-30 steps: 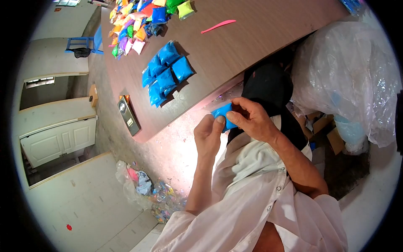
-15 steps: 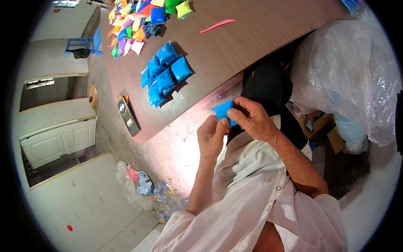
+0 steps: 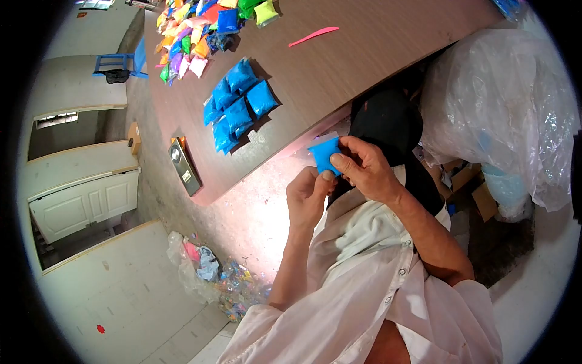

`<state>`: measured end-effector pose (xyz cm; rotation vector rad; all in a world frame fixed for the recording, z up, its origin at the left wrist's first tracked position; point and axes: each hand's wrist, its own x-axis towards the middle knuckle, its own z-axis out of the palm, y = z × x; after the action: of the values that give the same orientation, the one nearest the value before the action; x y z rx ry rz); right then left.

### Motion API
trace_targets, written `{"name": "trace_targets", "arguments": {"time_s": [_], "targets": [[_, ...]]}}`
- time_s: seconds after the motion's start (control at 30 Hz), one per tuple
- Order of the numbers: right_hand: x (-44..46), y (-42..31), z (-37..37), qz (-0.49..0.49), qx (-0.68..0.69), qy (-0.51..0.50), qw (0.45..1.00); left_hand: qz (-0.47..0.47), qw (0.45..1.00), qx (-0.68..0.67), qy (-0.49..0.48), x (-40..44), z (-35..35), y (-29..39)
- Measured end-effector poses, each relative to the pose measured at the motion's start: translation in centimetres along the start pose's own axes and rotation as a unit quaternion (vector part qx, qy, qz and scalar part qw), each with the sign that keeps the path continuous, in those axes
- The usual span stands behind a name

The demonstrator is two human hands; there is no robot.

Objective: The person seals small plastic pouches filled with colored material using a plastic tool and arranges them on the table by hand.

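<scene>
Above my lap, in front of the table edge, both hands grip one small blue packet [image 3: 326,156] with a clear strip along its top. My left hand [image 3: 308,193] pinches its lower edge between thumb and fingers. On the other side, my right hand [image 3: 367,170] holds the packet with the thumb on its face and the fingers behind. A cluster of several similar blue packets [image 3: 237,115] lies on the table beyond my hands. What is inside the packet looks soft and evenly blue.
The brown table [image 3: 339,79] carries a heap of multicoloured packets [image 3: 191,33], a pink plastic knife-like tool [image 3: 313,36] and a dark flat device [image 3: 185,167] at its left corner. A large clear plastic bag [image 3: 497,109] stands at right. Plastic scraps [image 3: 239,285] litter the floor.
The blue packet is tipped up slightly, so more of its face and its clear top strip show. Both hands have shifted only a little; the things on the table are unmoved.
</scene>
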<state>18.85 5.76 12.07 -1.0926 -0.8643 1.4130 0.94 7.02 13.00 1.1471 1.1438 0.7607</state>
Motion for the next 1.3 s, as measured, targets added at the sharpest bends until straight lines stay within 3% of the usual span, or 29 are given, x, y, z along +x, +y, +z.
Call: {"name": "trace_targets", "arguments": {"time_s": [0.13, 0.67, 0.73, 1.03, 1.3], "targets": [[0.1, -0.5, -0.4, 0.032, 0.021, -0.017, 0.999, 0.001, 1.000, 0.003, -0.005, 0.3, -0.6, 0.3], [0.1, 0.2, 0.5, 0.009, 0.055, -0.005, 0.998, -0.015, 0.998, -0.052, -0.016, 0.4, 0.1, -0.2], [0.1, 0.4, 0.2, -0.008, -0.002, 0.009, 1.000, -0.040, 0.998, -0.033, -0.020, 0.4, 0.1, 0.0], [0.0, 0.3, 0.3, -0.008, -0.025, -0.006, 1.000, 0.015, 1.000, -0.005, 0.002, 0.5, -0.8, 0.1], [0.1, 0.0, 0.1, 0.000, 0.013, 0.003, 1.000, 0.000, 1.000, -0.021, 0.005, 0.2, 0.1, 0.8]]}}
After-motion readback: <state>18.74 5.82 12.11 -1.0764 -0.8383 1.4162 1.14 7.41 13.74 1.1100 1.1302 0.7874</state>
